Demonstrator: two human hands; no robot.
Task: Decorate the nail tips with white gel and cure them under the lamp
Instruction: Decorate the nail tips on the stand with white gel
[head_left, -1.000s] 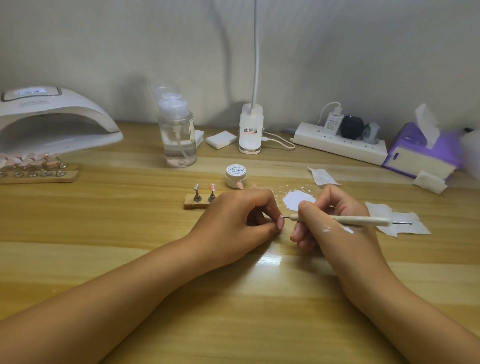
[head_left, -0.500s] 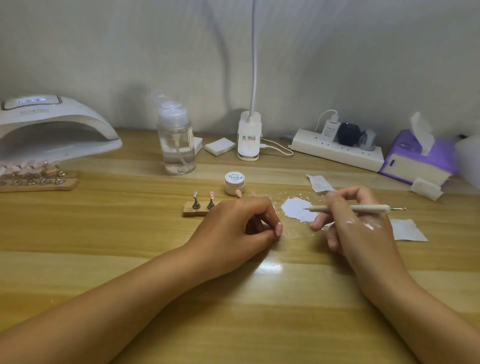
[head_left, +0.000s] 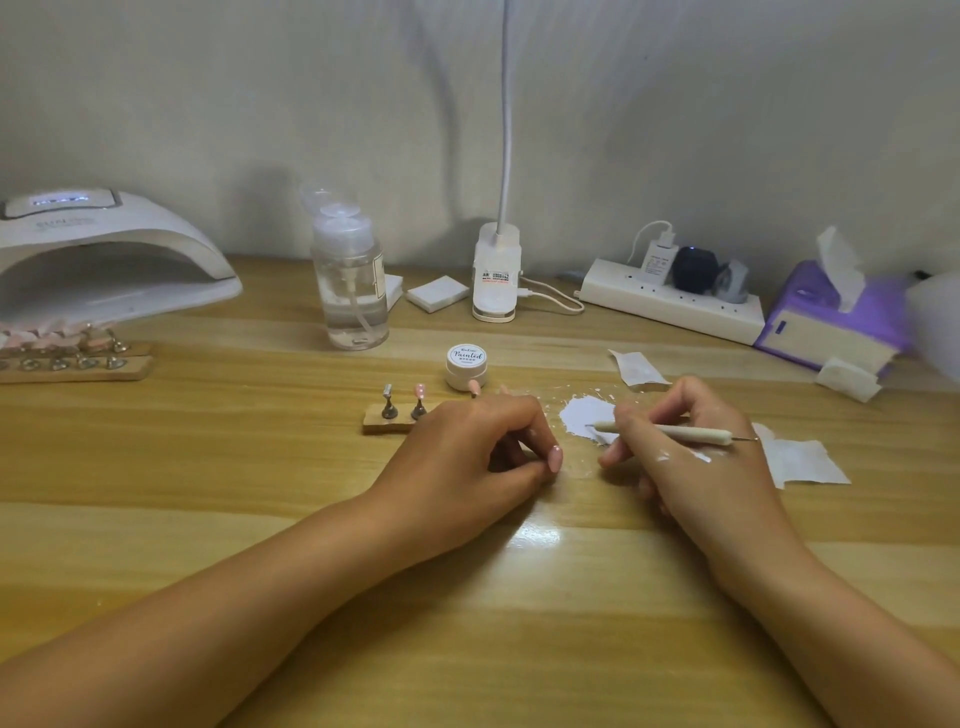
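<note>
White round jar (head_left: 466, 366) reads "Painted". Left hand (head_left: 467, 452) pinches a glossy pink nail tip (head_left: 555, 460); right hand (head_left: 691, 452) grips a cream dotting pen (head_left: 675, 431) over smeared white gel (head_left: 579, 413).

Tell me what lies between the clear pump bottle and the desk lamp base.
In the head view, a small white pad stack lies flat between pump bottle and lamp base; a second white pad shows partly behind the bottle.

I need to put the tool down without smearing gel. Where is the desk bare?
Bare wood: between the nail rack and the small stand, and between the forearms. Crowded: gel smear, paper scraps and jar near the right hand.
</note>
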